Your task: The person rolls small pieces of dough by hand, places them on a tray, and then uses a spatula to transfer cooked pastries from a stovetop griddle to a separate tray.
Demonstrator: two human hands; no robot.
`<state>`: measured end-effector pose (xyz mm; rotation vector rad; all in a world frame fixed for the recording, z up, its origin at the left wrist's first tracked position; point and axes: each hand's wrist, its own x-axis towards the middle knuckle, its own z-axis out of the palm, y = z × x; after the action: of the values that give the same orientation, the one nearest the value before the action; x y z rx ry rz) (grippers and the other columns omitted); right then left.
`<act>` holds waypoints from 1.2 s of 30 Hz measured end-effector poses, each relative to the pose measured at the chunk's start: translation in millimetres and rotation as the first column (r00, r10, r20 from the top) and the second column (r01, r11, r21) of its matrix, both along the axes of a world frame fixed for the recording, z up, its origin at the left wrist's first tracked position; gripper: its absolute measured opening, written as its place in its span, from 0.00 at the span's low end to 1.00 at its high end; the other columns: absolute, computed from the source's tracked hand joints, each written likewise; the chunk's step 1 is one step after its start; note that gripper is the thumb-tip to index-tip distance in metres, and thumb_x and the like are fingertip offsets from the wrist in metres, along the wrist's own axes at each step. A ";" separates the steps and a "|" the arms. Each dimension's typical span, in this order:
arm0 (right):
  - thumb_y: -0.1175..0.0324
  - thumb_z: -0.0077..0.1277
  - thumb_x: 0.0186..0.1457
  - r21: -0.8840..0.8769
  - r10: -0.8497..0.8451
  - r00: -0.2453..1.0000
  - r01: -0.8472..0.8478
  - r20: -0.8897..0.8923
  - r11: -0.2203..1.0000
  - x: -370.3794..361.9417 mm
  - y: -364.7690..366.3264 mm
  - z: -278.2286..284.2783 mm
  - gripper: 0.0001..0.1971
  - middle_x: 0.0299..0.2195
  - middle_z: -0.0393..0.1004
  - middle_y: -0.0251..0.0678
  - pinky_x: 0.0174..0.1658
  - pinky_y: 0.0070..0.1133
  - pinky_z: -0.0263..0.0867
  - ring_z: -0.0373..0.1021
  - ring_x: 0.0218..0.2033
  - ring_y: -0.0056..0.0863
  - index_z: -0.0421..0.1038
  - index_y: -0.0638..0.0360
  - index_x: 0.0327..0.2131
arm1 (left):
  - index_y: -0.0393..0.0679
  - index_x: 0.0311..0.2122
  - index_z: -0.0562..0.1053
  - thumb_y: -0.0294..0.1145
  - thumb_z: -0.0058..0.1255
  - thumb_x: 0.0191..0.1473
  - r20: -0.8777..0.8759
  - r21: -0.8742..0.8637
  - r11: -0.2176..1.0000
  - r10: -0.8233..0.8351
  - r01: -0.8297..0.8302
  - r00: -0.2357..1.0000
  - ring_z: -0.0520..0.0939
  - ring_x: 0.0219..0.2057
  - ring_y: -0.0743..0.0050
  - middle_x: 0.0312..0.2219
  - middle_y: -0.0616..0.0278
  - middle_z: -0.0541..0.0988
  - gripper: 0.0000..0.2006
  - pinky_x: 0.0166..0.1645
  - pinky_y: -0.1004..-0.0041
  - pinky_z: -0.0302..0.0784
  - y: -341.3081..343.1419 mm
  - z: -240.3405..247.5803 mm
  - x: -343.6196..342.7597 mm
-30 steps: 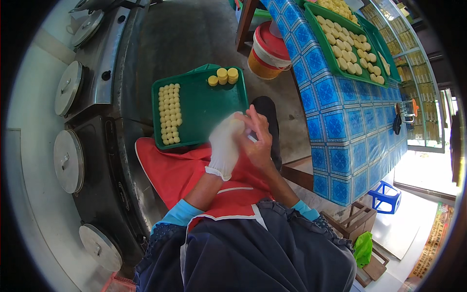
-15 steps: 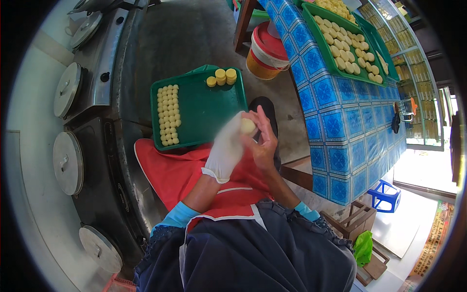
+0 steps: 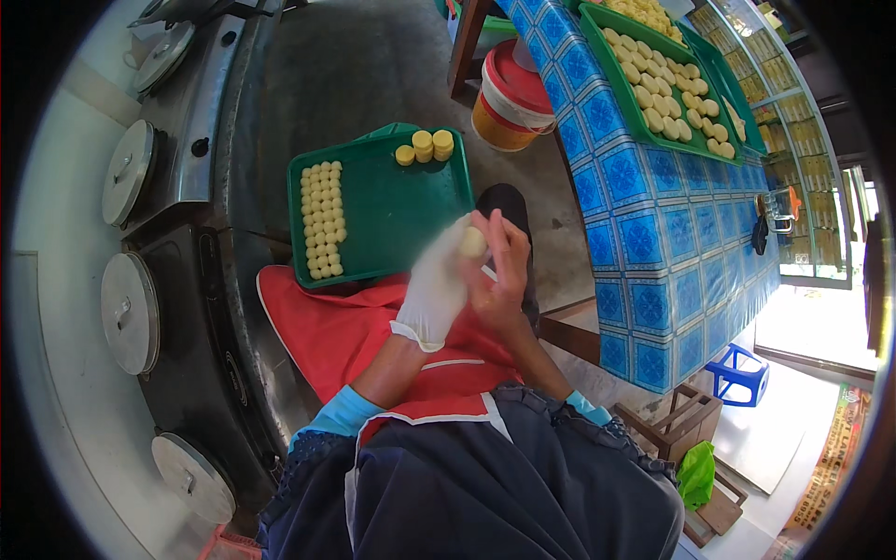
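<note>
A pale round dough ball (image 3: pixel 473 244) sits between my two hands, above the near right corner of the green tray (image 3: pixel 392 210). My left hand (image 3: pixel 435 285), in a white glove, cups it from the left; its fingers are blurred. My bare right hand (image 3: pixel 501 271) closes on it from the right, with some fingers raised. On the tray, several rows of small whitish dough balls (image 3: pixel 323 219) line the left side. Short stacks of yellow discs (image 3: pixel 442 144) stand at its far right.
A table with a blue checked cloth (image 3: pixel 644 280) stands at the right, bearing a green tray of pale rounds (image 3: pixel 658 89). Beyond my tray is a lidded bucket (image 3: pixel 511 98). Steel stoves with round lids (image 3: pixel 131 313) run along the left. A blue stool (image 3: pixel 739 375) stands at lower right.
My hands have shifted slightly against each other around the dough ball, and the right fingers have changed their angle. The tray and its contents look the same.
</note>
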<state>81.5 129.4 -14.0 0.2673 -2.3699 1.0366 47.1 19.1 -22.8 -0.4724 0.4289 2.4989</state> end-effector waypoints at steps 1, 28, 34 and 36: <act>0.68 0.58 0.49 0.130 -0.021 1.000 0.023 -0.017 0.991 0.5 -1.0 2.5 0.37 0.52 0.71 0.43 0.58 0.34 0.51 0.59 0.55 0.41 0.53 0.70 0.60 | 0.36 0.53 0.67 0.31 0.41 0.63 0.003 -0.002 1.000 0.000 0.000 1.000 0.75 0.49 0.66 0.48 0.56 0.73 0.16 0.57 0.66 0.70 0.2 -3.2 0.3; 0.78 0.49 0.51 -0.653 0.111 0.982 0.017 0.154 0.757 13.8 -5.2 -10.6 0.34 0.51 0.72 0.44 0.62 0.29 0.47 0.59 0.56 0.32 0.49 0.67 0.62 | 0.33 0.48 0.71 0.28 0.46 0.59 -0.164 -0.343 0.932 0.066 -0.120 0.984 0.76 0.46 0.65 0.44 0.56 0.74 0.14 0.53 0.67 0.72 2.2 6.5 3.9; 0.80 0.51 0.48 -0.095 -0.015 1.000 0.013 -0.018 0.995 11.3 -6.8 -3.3 0.33 0.50 0.72 0.42 0.59 0.31 0.51 0.61 0.53 0.39 0.54 0.70 0.59 | 0.35 0.48 0.71 0.35 0.42 0.62 -0.140 -0.347 0.933 0.050 -0.096 0.989 0.75 0.47 0.65 0.44 0.57 0.74 0.16 0.54 0.66 0.70 0.5 -7.9 4.5; 0.80 0.51 0.48 -0.168 -0.030 1.000 0.030 0.001 0.985 12.3 -9.3 -3.3 0.33 0.50 0.72 0.42 0.58 0.31 0.52 0.61 0.52 0.40 0.55 0.70 0.59 | 0.36 0.49 0.71 0.38 0.41 0.63 -0.219 -0.397 0.913 0.008 -0.097 0.976 0.75 0.47 0.64 0.44 0.57 0.74 0.17 0.54 0.66 0.70 0.3 -13.0 5.3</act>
<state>93.8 120.1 -17.3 0.1691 -2.2620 1.2127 52.3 19.3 -35.8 -0.3751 1.0480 2.5221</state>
